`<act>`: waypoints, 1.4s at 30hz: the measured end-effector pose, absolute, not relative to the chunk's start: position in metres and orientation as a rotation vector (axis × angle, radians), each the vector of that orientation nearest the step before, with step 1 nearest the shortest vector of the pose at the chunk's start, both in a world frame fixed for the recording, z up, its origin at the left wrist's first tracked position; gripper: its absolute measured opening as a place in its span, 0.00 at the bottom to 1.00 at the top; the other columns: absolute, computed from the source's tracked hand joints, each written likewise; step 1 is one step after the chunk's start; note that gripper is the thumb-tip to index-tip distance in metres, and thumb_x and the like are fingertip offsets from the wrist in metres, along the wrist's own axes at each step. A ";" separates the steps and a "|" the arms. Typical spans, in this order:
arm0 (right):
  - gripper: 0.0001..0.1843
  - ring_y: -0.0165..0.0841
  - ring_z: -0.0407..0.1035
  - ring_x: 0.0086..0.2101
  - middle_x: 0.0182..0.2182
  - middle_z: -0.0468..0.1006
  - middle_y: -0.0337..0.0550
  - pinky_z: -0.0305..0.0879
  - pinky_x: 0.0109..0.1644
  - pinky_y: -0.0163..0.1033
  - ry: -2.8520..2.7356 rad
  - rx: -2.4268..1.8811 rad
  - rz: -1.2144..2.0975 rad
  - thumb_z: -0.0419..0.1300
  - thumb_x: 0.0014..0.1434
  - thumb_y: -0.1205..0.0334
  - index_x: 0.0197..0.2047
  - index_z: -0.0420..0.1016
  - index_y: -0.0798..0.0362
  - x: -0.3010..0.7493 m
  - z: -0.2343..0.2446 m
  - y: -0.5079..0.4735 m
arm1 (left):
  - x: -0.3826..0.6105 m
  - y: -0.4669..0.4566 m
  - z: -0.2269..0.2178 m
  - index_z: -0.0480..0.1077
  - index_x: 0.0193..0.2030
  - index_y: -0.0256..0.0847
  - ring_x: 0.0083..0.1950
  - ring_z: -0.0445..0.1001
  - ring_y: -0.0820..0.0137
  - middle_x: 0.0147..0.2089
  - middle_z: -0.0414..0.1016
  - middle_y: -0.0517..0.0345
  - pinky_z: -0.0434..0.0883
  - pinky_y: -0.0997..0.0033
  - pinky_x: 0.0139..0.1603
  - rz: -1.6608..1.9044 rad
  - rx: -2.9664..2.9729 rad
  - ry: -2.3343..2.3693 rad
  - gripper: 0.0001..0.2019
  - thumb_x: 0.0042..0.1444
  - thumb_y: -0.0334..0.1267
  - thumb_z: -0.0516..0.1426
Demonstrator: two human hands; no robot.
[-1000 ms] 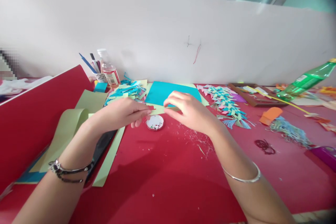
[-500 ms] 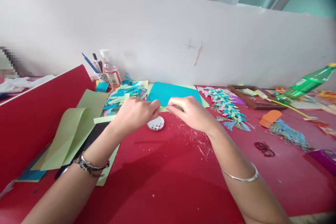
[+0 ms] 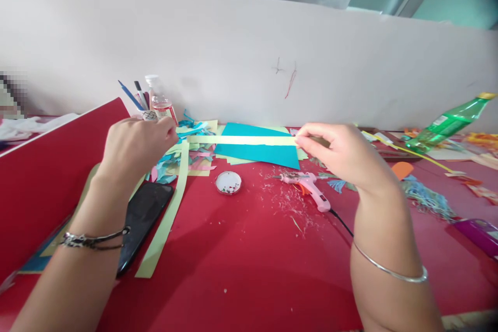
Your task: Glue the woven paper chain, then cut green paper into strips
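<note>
A light green paper strip (image 3: 241,140) is stretched level in the air between my two hands. My left hand (image 3: 134,148) pinches its left end, fingers closed. My right hand (image 3: 338,153) pinches its right end, also closed. Below the strip a blue paper sheet (image 3: 259,151) lies on the red table (image 3: 249,259). A small round lid (image 3: 228,182) with tiny bits in it sits in front of the sheet. A pink glue gun (image 3: 309,187) lies under my right hand.
A black phone (image 3: 142,220) and a long green strip (image 3: 165,223) lie at the left, beside a raised red board (image 3: 46,176). Cut paper scraps (image 3: 187,158), a pen cup (image 3: 146,109) and a small bottle (image 3: 159,101) stand by the white wall. A green bottle (image 3: 451,122) is at right.
My hands were close together over the lid; they have lifted and spread apart, pulling the green strip out straight. The glue gun and phone, hidden before, now show.
</note>
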State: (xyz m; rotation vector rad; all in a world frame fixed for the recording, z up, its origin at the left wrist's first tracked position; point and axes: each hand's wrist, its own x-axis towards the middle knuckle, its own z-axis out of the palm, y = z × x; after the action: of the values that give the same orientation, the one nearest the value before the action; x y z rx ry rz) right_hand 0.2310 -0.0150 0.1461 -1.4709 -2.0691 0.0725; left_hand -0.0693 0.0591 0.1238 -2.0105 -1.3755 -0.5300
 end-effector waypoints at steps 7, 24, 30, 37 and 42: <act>0.10 0.25 0.59 0.24 0.22 0.69 0.36 0.51 0.30 0.33 -2.326 -1.333 -0.009 0.50 0.58 0.63 0.28 0.69 0.52 0.196 0.136 -0.011 | -0.022 0.034 0.125 0.66 0.46 0.37 0.47 0.68 0.65 0.45 0.72 0.52 0.60 0.62 0.50 -0.716 -2.527 -1.052 0.17 0.61 0.43 0.43; 0.06 0.22 0.49 0.18 0.14 0.57 0.30 0.46 0.24 0.31 -2.214 -1.358 -0.039 0.51 0.43 0.70 0.18 0.62 0.53 0.218 0.131 0.001 | -0.021 0.034 0.125 0.70 0.24 0.40 0.21 0.66 0.80 0.19 0.72 0.66 0.61 0.81 0.25 -0.571 -3.389 -1.252 0.15 0.58 0.40 0.48; 0.07 0.22 0.49 0.18 0.14 0.56 0.31 0.47 0.24 0.30 -2.122 -1.451 -0.106 0.52 0.43 0.71 0.18 0.59 0.53 0.241 0.132 0.003 | -0.034 0.039 0.132 0.71 0.23 0.40 0.18 0.61 0.81 0.19 0.71 0.68 0.59 0.82 0.23 -0.484 -3.336 -1.273 0.16 0.56 0.41 0.49; 0.05 0.25 0.58 0.22 0.20 0.65 0.35 0.54 0.29 0.32 -1.929 -1.354 -0.376 0.52 0.50 0.70 0.26 0.66 0.53 0.240 0.132 0.002 | -0.042 0.041 0.132 0.72 0.25 0.41 0.20 0.64 0.79 0.19 0.71 0.66 0.58 0.82 0.22 -0.361 -3.297 -1.347 0.15 0.56 0.43 0.49; 0.08 0.30 0.64 0.36 0.35 0.71 0.44 0.57 0.41 0.36 -2.391 -1.062 -0.164 0.51 0.57 0.64 0.38 0.70 0.55 0.190 0.126 0.001 | -0.031 0.032 0.131 0.70 0.23 0.40 0.21 0.65 0.80 0.20 0.72 0.66 0.59 0.82 0.24 -0.324 -3.346 -1.233 0.17 0.58 0.42 0.47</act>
State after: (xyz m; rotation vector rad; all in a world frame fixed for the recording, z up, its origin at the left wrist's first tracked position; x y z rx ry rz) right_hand 0.1899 0.0013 0.1262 -1.0624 -2.3914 -0.1638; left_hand -0.0307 0.0324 0.1310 -3.3464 -1.2326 -0.3244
